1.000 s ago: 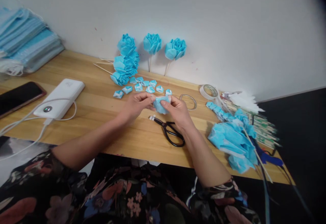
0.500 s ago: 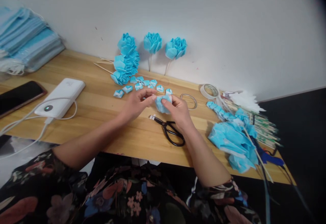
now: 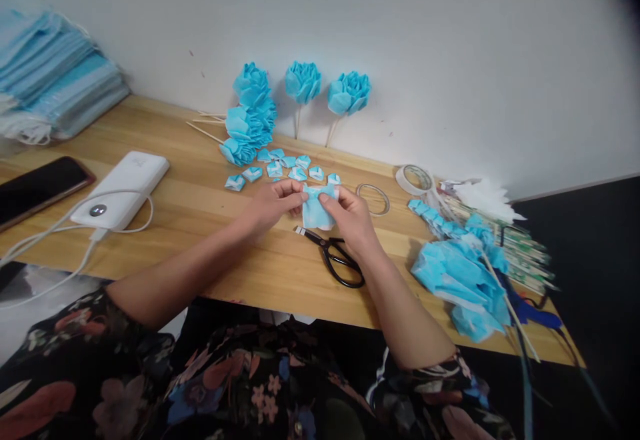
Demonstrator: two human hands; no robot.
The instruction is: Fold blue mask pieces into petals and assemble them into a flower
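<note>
– Over the table's (image 3: pixel 200 260) middle, just behind the scissors (image 3: pixel 335 257), what are the hands doing?
– Both are pinching the blue piece (image 3: pixel 316 212). The left hand (image 3: pixel 273 205) is clamping its grip on the top left corner, and the right hand (image 3: pixel 350 217) is clamping on the top right. Thumb and forefinger are pressing together on the material on each side.
– Anything changing from a second ago?
– Yes. Back then the piece was sitting bunched, a curled wad between the fingertips. Now it is hanging spread as a flatter little sheet, with its top edge stretching between the two grips. The hands are barely shifting and are staying at the same spot.
– Is it touching the table?
– Cannot tell. Its lower edge is hanging close over the scissors' blade tips, so it is probably being held clear.
– Meaning for the work?
– My read is that this piece is getting opened out in hand, not getting laid down.
– Surroundings?
– Small folded pieces (image 3: pixel 280 168) are lying in a row just behind the hands, and blue flowers (image 3: pixel 303 82) are leaning on the wall. A tape roll (image 3: pixel 413 178) and a thin ring (image 3: pixel 374 198) are lying to the right, with a blue heap (image 3: pixel 460 277) further right. A power bank (image 3: pixel 123 189), a phone (image 3: pixel 40 187) and a mask stack (image 3: pixel 50 80) are sitting to the left. None of these are moving.
</note>
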